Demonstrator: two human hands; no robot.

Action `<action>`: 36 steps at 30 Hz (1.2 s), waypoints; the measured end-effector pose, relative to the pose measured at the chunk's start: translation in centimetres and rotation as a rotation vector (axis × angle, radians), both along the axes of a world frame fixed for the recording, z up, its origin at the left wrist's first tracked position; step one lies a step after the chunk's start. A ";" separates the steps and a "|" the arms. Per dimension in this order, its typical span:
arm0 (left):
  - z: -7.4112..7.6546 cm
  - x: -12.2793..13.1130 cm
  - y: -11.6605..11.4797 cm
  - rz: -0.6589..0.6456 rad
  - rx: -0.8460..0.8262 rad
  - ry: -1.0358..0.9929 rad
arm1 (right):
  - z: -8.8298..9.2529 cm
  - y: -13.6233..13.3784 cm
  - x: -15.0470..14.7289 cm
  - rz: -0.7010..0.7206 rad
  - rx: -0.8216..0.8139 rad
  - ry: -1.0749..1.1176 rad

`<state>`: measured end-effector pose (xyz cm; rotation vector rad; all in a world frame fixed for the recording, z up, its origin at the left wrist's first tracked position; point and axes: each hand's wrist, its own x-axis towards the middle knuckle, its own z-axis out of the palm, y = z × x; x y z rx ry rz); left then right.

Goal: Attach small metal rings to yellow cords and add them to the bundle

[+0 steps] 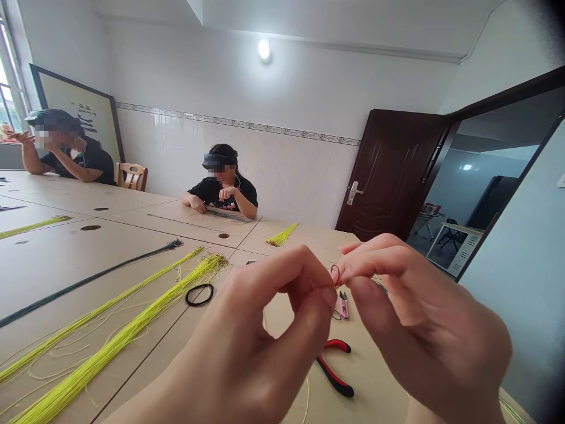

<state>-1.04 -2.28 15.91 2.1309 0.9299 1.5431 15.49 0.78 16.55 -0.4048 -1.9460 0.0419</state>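
Note:
My left hand [273,330] is closed in a pinch, thumb against index finger. Close beside it, my right hand [424,318] also pinches, its fingertips almost meeting the left ones. Between them a small loop of thin dark cord [335,274] sticks up; its ends are hidden by the fingers. Below the hands lie pliers with red and black handles [336,377], partly covered by my left hand. Pink thread snips [345,306] rest on the table just behind the gap between the hands.
Bundles of yellow cord [145,321] and a dark green cord bundle [97,274] stretch across the table's left side, near a black elastic band [199,294]. A shorter yellow bundle [282,235] lies farther back. Two people [223,182] sit across the table. A brown door [392,171] stands at right.

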 end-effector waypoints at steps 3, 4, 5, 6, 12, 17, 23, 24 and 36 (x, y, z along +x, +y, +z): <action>0.1 -0.1 0.0 -0.019 0.012 -0.010 | 0.0 0.1 -0.1 -0.029 0.007 0.057; 0.1 -0.1 0.0 -0.027 0.012 -0.015 | 0.0 0.1 -0.2 -0.034 0.011 0.067; 0.2 -0.1 0.1 -0.038 0.011 -0.018 | 0.0 0.2 -0.2 -0.026 0.016 0.070; 0.2 0.0 0.1 -0.045 0.003 -0.024 | -0.1 0.2 -0.2 -0.011 0.012 0.062; 0.4 0.0 0.4 -0.076 -0.085 -0.070 | -0.1 0.3 -0.2 0.052 0.014 -0.052; 0.8 -0.3 0.3 -0.116 -0.158 -0.099 | 0.3 0.5 0.0 -0.006 0.158 -0.085; 0.9 -0.5 0.2 -0.107 -0.159 -0.064 | 0.5 0.8 0.3 -0.037 0.254 -0.126; 0.9 -0.6 0.2 -0.105 -0.154 -0.053 | 0.5 0.8 0.3 -0.036 0.254 -0.132; 1.2 -0.3 -0.1 -0.109 -0.138 0.002 | 0.5 0.4 0.4 -0.056 0.139 -0.146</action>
